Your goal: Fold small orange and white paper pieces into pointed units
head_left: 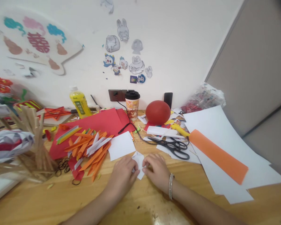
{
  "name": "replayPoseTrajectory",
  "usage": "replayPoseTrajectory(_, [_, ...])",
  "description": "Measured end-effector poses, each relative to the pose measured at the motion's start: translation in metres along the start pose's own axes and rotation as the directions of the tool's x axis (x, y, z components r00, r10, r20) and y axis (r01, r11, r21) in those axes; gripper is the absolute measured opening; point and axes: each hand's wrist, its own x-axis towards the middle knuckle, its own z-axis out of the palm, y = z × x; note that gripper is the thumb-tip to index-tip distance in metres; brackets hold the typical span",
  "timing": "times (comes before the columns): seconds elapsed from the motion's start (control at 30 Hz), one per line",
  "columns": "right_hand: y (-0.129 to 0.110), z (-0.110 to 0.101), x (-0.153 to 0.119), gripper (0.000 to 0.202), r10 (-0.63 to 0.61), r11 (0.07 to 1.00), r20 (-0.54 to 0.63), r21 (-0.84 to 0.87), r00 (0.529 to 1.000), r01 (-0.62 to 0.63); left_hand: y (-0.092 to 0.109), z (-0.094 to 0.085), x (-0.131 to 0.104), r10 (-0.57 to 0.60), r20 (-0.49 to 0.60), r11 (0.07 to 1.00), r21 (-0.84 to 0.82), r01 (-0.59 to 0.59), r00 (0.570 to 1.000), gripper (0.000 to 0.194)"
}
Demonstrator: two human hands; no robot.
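A small folded white paper lies between my two hands at the middle of the wooden table. My left hand pinches its left edge with thumb and fingers. On the other side, my right hand wears a bracelet at the wrist and pinches the right edge. The paper has creased flaps and a pointed lower end. Just behind it is a flat white sheet. To the left lies a pile of folded orange and white paper strips.
Black scissors, a red balloon and a lidded cup stand or lie behind my hands. Large white sheets with an orange strip are at right. Wooden sticks and a yellow bottle are at left.
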Motion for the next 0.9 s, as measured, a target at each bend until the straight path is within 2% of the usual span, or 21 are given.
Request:
replayPoseTrajectory(0.23, [-0.0001, 0.0003, 0.0006, 0.011, -0.005, 1.0, -0.008, -0.024, 1.0, 0.005, -0.0052, -0.0011, -0.0019, 0.015, -0.009, 0.995, -0.098, -0.015, 1.0, 0.013])
replayPoseTrajectory(0.43, [0.0004, 0.0029, -0.0004, 0.011, -0.009, 0.999, -0.022, -0.045, 1.0, 0.008, -0.0032, 0.0, -0.0035, 0.016, 0.003, 0.997, -0.081, -0.016, 1.0, 0.013])
replayPoseTrajectory(0.6, [0.0008, -0.0017, 0.0004, 0.01, -0.056, 0.998, 0.055, -0.033, 0.997, 0.058, -0.0042, -0.0005, -0.0051, 0.032, -0.003, 0.994, -0.1, -0.032, 0.999, 0.017])
replayPoseTrajectory(0.7, [0.0013, -0.0015, 0.0009, 0.01, -0.071, 0.996, 0.054, -0.055, 0.996, 0.073, -0.0055, 0.0002, -0.0045, 0.064, -0.008, 0.99, -0.126, -0.064, 0.998, 0.017])
replayPoseTrajectory(0.9, [-0.0009, 0.0073, -0.0014, 0.011, -0.099, 0.975, -0.015, -0.201, 0.995, 0.094, -0.0004, 0.0032, -0.0042, 0.032, -0.03, 0.999, -0.026, -0.033, 0.999, 0.014])
